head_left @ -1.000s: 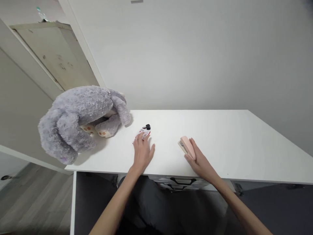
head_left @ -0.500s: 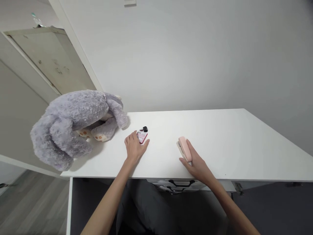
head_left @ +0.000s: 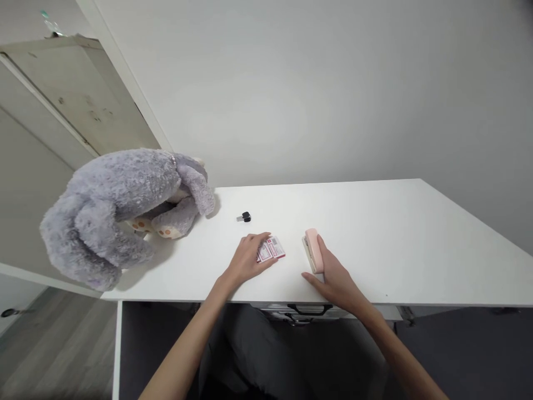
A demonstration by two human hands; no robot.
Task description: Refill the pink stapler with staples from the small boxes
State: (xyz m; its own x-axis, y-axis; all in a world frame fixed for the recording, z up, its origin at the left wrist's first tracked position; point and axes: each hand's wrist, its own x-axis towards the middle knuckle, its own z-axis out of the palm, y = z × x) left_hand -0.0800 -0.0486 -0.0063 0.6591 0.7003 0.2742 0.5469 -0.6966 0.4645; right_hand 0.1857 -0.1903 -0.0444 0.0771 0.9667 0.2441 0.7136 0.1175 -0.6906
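Note:
My left hand (head_left: pixel 249 258) is closed on a small flat white box with red print (head_left: pixel 270 249), its thumb along the near edge and its fingers over the far side. The box is low over the white tabletop; whether it touches I cannot tell. My right hand (head_left: pixel 335 278) is around a pink stapler (head_left: pixel 315 250), fingers along its right side and thumb reaching to the left of its near end. The stapler rests on the table, pointing away from me. Farther back lies a key with a black head (head_left: pixel 246 216).
A large grey-lilac plush toy (head_left: pixel 125 183) is slumped over the left end of the white desk (head_left: pixel 375 233). Drawers with black handles (head_left: pixel 310 311) are under the front edge. Behind the desk rises a plain wall (head_left: pixel 291 100), with a beige cabinet (head_left: pixel 83 89) at the far left.
My left hand has drawn the small box rightward and nearer, away from the key. My right hand stays at the stapler, its thumb spread a little farther left.

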